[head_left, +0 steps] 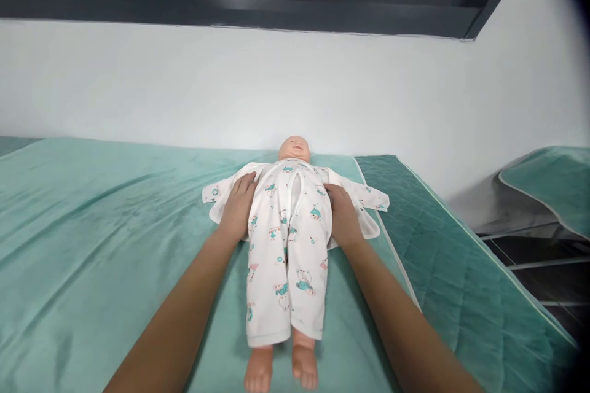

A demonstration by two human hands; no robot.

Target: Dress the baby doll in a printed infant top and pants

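The baby doll (294,148) lies on its back on the green bed sheet (115,227), head at 12 o'clock and bare feet at 6. Its printed trousers (306,252) reach high up the body, and a long-sleeved top (364,196) fans out beneath, sleeves pointing to 10 and 2. The doll looks light, with a smooth, fairly firm skin; the cloth seems thin, soft and easily rumpled, so the waist sides look the surest place to hold (the loose sleeves would probably just fold).

Both forearms come in straight, from 7 and 5 o'clock. The left hand (238,206) lies along the trousers at 10, fingers close together; the right hand (343,215) curls in at 2, fingertips partly hidden. Whether either grip pinches cloth or merely rests, I cannot tell.
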